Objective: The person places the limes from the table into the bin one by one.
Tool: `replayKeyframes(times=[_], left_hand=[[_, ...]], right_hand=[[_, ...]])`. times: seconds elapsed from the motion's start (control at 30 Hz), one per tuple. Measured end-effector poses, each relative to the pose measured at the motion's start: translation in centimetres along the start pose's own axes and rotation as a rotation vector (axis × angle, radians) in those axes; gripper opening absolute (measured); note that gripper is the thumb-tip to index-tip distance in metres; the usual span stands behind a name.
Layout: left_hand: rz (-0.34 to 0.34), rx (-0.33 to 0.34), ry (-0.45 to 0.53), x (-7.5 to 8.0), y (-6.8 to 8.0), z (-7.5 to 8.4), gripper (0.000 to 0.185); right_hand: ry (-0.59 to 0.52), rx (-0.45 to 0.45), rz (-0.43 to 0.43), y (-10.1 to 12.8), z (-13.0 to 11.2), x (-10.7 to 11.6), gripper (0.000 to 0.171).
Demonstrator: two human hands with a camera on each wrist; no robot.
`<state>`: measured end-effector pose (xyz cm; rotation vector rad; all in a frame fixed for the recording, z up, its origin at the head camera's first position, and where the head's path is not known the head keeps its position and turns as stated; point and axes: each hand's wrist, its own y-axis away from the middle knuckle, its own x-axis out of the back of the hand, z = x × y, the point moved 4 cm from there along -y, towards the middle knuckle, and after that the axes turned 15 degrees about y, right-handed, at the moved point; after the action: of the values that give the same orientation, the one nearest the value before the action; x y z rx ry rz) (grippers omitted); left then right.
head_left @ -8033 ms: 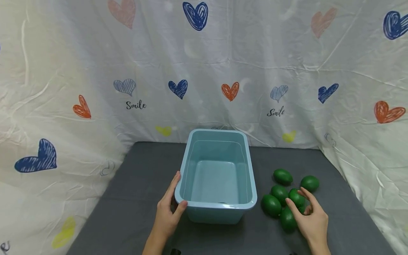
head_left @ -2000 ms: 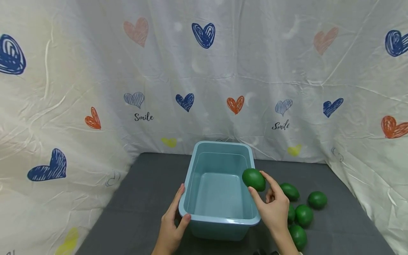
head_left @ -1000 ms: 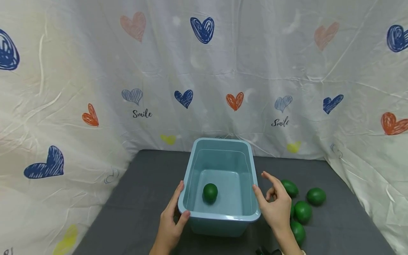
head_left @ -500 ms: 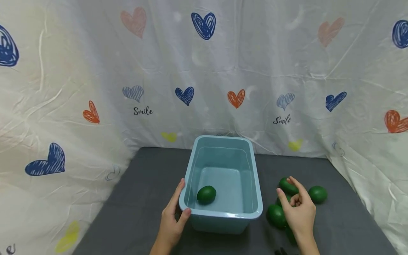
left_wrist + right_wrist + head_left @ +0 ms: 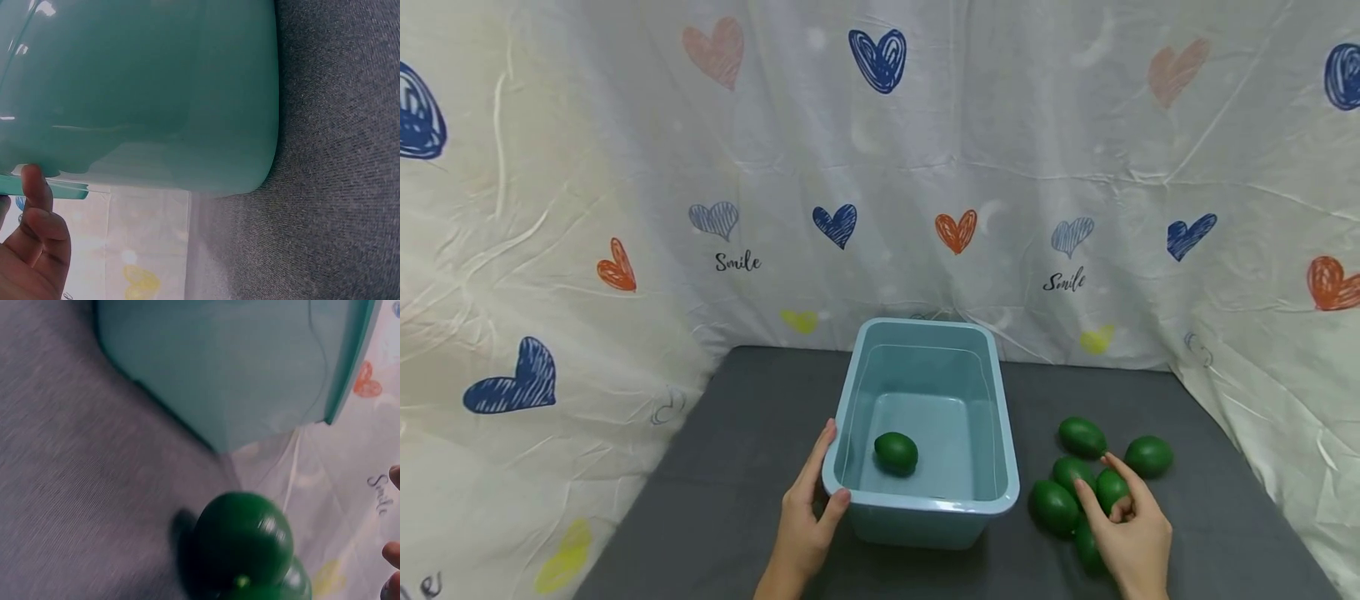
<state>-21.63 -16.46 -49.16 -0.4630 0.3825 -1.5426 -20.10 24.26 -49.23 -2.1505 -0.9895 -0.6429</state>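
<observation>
A light blue plastic bin (image 5: 925, 505) stands mid-table with one smooth dark green avocado (image 5: 896, 454) lying on its floor. My left hand (image 5: 801, 525) holds the bin's near left corner, thumb on the front rim and fingers along the left side. In the left wrist view, that hand's fingers (image 5: 49, 232) are bent at the rim. To the right of the bin lies a loose group of several avocados (image 5: 1054, 507). My right hand (image 5: 1131, 537) hovers there, thumb and forefinger spread on either side of one avocado (image 5: 1110, 490); its lower part is hidden by the hand.
A dark grey cloth (image 5: 760, 433) covers the table. Behind and at both sides hangs a white curtain (image 5: 880, 150) printed with hearts. One avocado (image 5: 1148, 457) sits slightly apart at the group's right, another (image 5: 1082, 437) at its back.
An avocado was carried from the group and let go in the bin, where it has rolled a little. My right hand has since moved back right over the group. The left hand keeps its hold.
</observation>
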Motion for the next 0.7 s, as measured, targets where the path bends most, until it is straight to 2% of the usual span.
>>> replayKeyframes(times=[0.3, 0.5, 0.7], left_hand=[[0.003, 0.005, -0.01, 0.0, 0.0, -0.2, 0.077], [0.009, -0.027, 0.003, 0.0, -0.1, -0.1, 0.076], [-0.006, 0.013, -0.004, 0.0, 0.0, -0.1, 0.077]], right_hand=[[0.083, -0.057, -0.013, 1.4, 2.3, -0.2, 0.055], [0.109, -0.174, -0.071, 2.2, 3.6, -0.3, 0.056], [0.152, -0.268, -0.156, 2.7, 5.1, 0.0, 0.058]])
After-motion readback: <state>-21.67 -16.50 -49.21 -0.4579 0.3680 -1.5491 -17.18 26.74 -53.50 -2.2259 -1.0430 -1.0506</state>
